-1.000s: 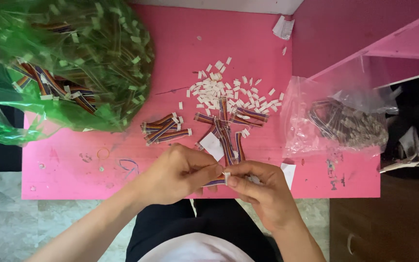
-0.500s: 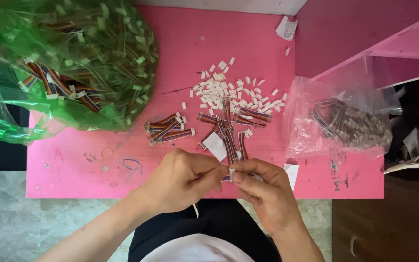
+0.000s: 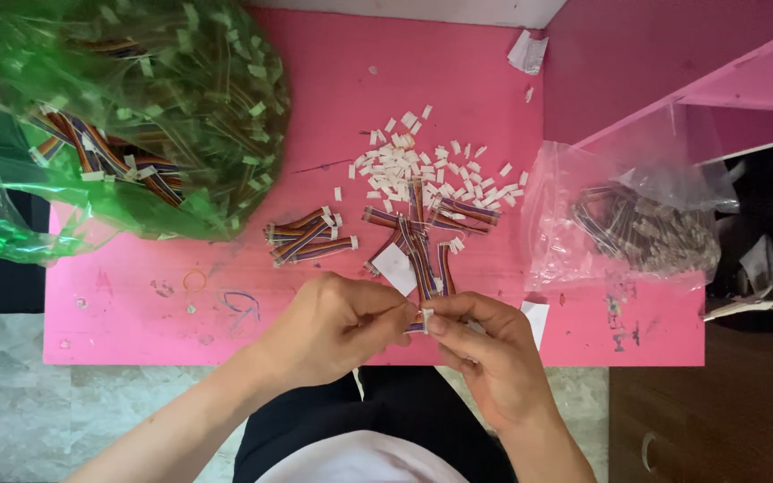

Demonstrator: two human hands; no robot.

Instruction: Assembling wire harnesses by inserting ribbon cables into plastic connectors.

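Ribbon cable piece [image 3: 417, 326]: short rainbow-coloured piece w/ small white connector at its end, lower centre of frame, just over the near edge of the pink table [image 3: 136, 304]. Held betw. both hands, so it is off the table surface.
Left hand [image 3: 337, 326]: thumb and fingers pinched together on the left end of the ribbon cable piece; most of the piece is hidden under the fingers.
Right hand [image 3: 485, 349]: fingertips closed on the white connector end, touching the left hand's fingertips. Grip is at the very tip, prob. so the small part stays steady and visible.
Why held so: both hands close to the body and meeting at one point, which I judge gives fine control for a tiny part; exact action at the connector is too small to tell.
Loose cables [image 3: 418, 241]: several same-type pieces lie just above the hands, centre of frame, within easy reach.
Small bundle [image 3: 301, 237]: few cables together, left of centre, near the loose ones.
White connectors [image 3: 427, 170]: scattered pile, upper centre, above the loose cables.
White card [image 3: 395, 268]: small, lies betw. loose cables and hands.
Green bag [image 3: 127, 116]: big, upper left, full of cables, mouth open toward the centre.
Clear bag [image 3: 619, 219]: right side, holds darker cables, apart from the work spot.
Paper scrap [image 3: 527, 52]: crumpled, upper right of table.
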